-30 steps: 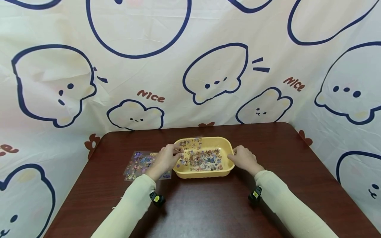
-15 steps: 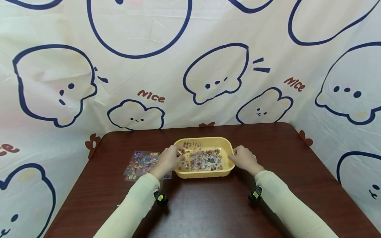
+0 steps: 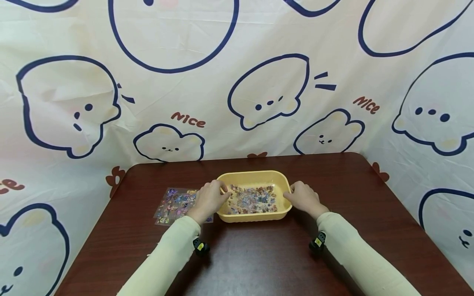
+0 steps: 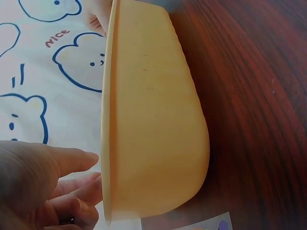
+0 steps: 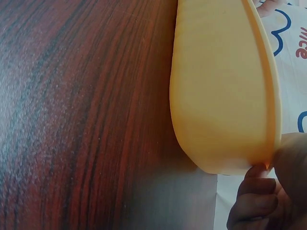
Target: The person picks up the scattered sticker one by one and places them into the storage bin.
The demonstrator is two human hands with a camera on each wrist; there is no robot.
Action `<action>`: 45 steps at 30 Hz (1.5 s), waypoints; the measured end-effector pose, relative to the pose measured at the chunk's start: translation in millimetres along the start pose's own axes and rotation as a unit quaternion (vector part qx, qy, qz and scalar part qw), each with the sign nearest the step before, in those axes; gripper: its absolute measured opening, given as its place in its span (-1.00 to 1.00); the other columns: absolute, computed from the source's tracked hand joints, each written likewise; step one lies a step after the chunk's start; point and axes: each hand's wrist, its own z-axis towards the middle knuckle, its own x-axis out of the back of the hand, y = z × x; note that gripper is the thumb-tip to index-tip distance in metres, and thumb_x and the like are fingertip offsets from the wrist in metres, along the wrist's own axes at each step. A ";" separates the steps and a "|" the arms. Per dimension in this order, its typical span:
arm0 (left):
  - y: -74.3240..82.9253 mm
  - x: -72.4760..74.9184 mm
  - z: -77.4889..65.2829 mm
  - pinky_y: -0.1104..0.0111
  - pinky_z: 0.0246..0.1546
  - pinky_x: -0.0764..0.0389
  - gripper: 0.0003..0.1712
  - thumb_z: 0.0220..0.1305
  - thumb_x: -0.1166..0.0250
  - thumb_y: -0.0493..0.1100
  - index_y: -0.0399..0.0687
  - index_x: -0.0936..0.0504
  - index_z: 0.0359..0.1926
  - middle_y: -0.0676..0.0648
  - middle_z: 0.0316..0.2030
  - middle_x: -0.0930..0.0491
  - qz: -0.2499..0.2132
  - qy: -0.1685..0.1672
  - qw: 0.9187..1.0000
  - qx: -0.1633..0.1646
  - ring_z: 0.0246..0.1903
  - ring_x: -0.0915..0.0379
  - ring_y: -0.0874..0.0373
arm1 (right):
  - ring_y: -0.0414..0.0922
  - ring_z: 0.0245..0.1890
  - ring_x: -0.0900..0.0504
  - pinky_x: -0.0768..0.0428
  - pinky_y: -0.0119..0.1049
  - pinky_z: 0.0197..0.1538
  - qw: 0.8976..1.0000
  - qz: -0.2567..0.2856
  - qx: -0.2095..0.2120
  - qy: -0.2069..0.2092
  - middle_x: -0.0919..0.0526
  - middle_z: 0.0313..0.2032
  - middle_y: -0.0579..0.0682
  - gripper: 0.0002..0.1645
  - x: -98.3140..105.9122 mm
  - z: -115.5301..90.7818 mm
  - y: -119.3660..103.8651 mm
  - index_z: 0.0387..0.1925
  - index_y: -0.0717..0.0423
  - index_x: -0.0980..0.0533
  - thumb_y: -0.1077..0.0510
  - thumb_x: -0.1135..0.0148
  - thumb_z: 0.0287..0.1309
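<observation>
A yellow plastic tray (image 3: 281,177) stands on the table, seen from outside in both wrist views. Clear sheets with small coloured sticker-like prints (image 3: 255,200) lie on its bottom. My right hand (image 3: 304,198) pinches the tray's right rim, thumb on top and fingers curled against the outside. Over the left end is my left hand (image 3: 211,199), its thumb and fingers apart near the rim in the left wrist view; I see nothing between them. Partly under my left forearm, a transparent sticker sheet (image 3: 175,204) lies on the table left of the tray.
The dark brown wooden table (image 3: 259,259) ends at a cloth backdrop (image 3: 214,94) printed with cartoon figures, which also runs along both sides. A tiny white scrap (image 3: 148,255) lies beside my left sleeve. Each wrist wears a small black camera (image 3: 201,247).
The clear sheet that my left hand held over the tray's back left has gone down into the tray. My left hand has shifted slightly right; the right hand stays on the rim.
</observation>
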 end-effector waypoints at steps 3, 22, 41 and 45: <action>0.0 0.6 0.3 0.37 -0.65 -0.37 -0.83 0.30 -0.40 -0.04 -0.03 -0.69 -0.32 -0.01 -0.47 -0.71 0.010 0.008 1.000 -0.002 -0.59 -0.52 0.21 | -0.16 -0.58 -0.53 -0.36 -0.28 -0.47 1.000 0.000 0.002 0.001 -0.59 -0.64 -0.08 -0.67 0.0 -0.3 0.0 -0.60 0.06 -0.55 0.01 -0.18 0.21; -1.8 11.9 -7.8 0.36 -0.70 -0.33 -0.78 0.41 -0.25 0.00 -0.01 -0.71 -0.23 0.00 -0.51 -0.69 -0.030 0.038 0.999 0.005 -0.69 -0.43 0.20 | -0.15 -0.60 -0.51 -0.34 -0.27 -0.48 1.000 -0.003 0.007 0.006 -0.57 -0.66 -0.09 -0.65 -1.4 -0.2 2.0 -0.64 0.04 -0.50 0.00 -0.18 0.21; -12.0 25.3 -12.4 0.33 -0.52 -0.40 -0.74 0.42 -0.24 0.04 0.00 -0.73 -0.14 0.01 -0.37 -0.73 -0.026 0.050 0.998 0.014 -0.51 -0.52 0.19 | -0.15 -0.59 -0.51 -0.33 -0.27 -0.47 1.000 0.000 0.002 0.005 -0.57 -0.65 -0.08 -0.66 -1.5 0.3 2.3 -0.61 0.05 -0.54 0.00 -0.18 0.22; -14.6 28.0 -12.8 0.33 -0.52 -0.40 -0.73 0.42 -0.23 0.05 0.01 -0.73 -0.13 0.02 -0.38 -0.74 -0.027 0.048 0.998 0.020 -0.52 -0.53 0.20 | -0.15 -0.58 -0.52 -0.34 -0.27 -0.47 1.000 0.000 0.001 0.004 -0.59 -0.64 -0.08 -0.68 -1.5 0.3 2.5 -0.57 0.06 -0.57 -0.01 -0.18 0.22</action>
